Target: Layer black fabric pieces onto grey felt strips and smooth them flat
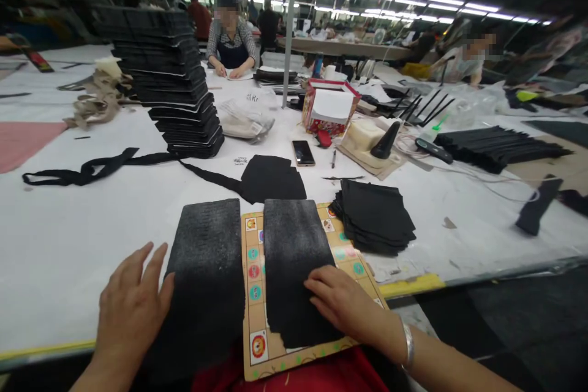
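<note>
Lot one: two speckled black fabric panels lie side by side directly in front of you; the left panel rests on the white cutting table and the right panel rests on a printed game board with lion-face squares and coloured discs; your right hand lies palm down on the right panel, fingers loosely open, gripping nothing; your left hand is open with fingers spread, at the left panel's edge, holding nothing; a silver bangle circles your right wrist. Lot two: a loose pile of black cut pieces lies just right of the board; further black pieces lie ahead, joined to a long black strap. Lot three: a tall, leaning stack of black pieces stands beyond, and a long fanned row of black pieces lies to the right; these stacks show finished handling, though you cannot count what is done or left. Sundries: a smartphone lies face up, a red patterned box stands behind it; you can read no brand or writing anywhere; a co-worker sits across the table.
</note>
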### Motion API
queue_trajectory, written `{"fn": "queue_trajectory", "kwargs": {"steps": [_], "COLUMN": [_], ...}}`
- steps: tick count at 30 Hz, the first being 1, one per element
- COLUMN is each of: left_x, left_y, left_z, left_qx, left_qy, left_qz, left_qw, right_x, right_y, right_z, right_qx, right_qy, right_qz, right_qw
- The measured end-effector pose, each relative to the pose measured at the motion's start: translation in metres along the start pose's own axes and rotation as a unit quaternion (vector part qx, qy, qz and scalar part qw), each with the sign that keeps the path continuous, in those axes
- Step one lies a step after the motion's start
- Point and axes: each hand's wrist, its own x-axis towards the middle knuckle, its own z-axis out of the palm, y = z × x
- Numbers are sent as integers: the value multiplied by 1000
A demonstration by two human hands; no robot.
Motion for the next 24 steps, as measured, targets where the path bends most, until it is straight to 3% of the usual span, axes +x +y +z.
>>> {"fn": "queue_trajectory", "kwargs": {"steps": [2,5,9,12,16,20,24], "left_x": [-15,-36,-51,-50,-34,-8,6], "left_y": [33,89,135,139,133,133,133], "left_z": [-2,10,27,30,32,42,47], "left_qx": [-57,-149,-169,-170,-198,-176,-157], "left_qy": [11,-41,-80,-97,-113,-129,-187], "left_qz": [99,232,246,242,222,159,149], "left_qw": [993,960,951,950,948,963,958], "right_x": [-13,-22,-20,-6,26,50,52], "right_y": [-6,-14,-15,-10,-3,0,3], "right_z": [11,20,13,7,7,9,10], "right_qx": [-35,-53,-38,-16,-42,-74,-78], "right_qy": [-4,-16,-56,-57,-2,-34,-41], "right_qz": [-16,-14,-20,-14,24,48,23], "right_qw": [999,998,998,998,999,995,996]}}
